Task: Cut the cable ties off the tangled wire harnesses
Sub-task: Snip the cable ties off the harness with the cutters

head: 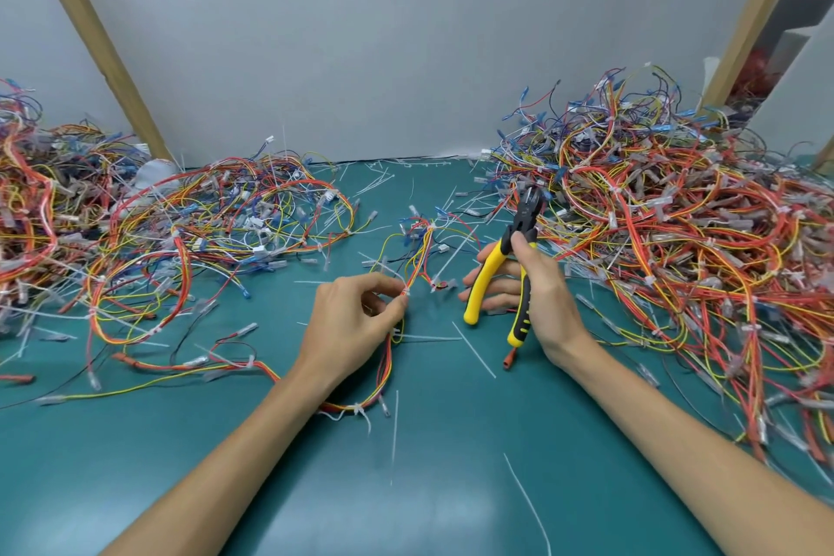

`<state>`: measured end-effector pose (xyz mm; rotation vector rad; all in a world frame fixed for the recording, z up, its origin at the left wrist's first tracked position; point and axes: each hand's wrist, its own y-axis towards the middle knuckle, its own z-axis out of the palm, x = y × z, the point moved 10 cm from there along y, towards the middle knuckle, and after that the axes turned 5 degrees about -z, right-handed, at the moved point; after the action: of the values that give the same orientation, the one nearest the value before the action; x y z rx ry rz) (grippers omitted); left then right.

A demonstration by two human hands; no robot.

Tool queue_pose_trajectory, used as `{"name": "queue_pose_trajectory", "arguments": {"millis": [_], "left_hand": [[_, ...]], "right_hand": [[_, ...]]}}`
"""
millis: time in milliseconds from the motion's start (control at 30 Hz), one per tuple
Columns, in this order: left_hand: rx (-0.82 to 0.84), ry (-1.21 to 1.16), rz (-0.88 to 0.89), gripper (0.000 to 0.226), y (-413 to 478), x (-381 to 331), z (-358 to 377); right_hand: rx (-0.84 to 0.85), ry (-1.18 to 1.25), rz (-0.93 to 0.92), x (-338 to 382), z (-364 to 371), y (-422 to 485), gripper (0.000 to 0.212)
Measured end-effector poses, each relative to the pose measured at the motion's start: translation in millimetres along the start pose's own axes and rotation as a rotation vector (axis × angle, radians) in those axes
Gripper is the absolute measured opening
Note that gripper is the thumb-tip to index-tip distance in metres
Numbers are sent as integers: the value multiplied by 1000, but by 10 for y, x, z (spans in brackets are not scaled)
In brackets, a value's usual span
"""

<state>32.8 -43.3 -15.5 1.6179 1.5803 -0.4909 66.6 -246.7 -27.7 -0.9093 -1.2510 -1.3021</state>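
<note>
My left hand [356, 316] pinches a thin harness of red, orange and yellow wires [417, 257] at a small white cable tie [405, 293], just above the green mat. The harness runs up to a cluster of blue and white connectors and loops down past my wrist to another white tie [359, 410]. My right hand [535, 293] grips yellow-and-black cutters [514, 257], held upright with the black jaws [529, 201] pointing away. The handles are spread apart. The cutters stand about a hand's width right of the pinched tie.
A big tangle of harnesses [677, 230] fills the right side, and another tangle [149, 230] covers the left. Cut white tie strips [474, 350] lie scattered over the green mat [451, 488]. A grey wall and two slanted wooden posts [94, 36] close the back.
</note>
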Motion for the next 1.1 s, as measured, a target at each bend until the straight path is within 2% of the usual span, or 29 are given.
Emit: {"name": "queue_pose_trajectory", "arguments": {"millis": [100, 200, 300, 400, 667, 900, 1100], "left_hand": [[-46, -27, -32, 7, 14, 46, -46], [-11, -215, -130, 9, 21, 153, -17], [5, -404, -221, 6, 29, 232, 34], [64, -519, -292, 14, 46, 300, 123], [179, -527, -278, 15, 199, 247, 256], [164, -560, -240, 15, 240, 223, 269], [179, -614, -224, 15, 239, 192, 226]], "right_hand": [[-29, 36, -61, 69, -26, -5, 51], [-88, 23, -149, 146, -90, -8, 48], [-129, -16, -149, 112, -156, 6, 46], [-131, 0, -128, 71, -182, 19, 46], [-94, -53, -160, 110, -149, 32, 41], [-153, -447, -389, 364, -236, -22, 39], [-217, -555, -433, 399, -261, -34, 48]]}}
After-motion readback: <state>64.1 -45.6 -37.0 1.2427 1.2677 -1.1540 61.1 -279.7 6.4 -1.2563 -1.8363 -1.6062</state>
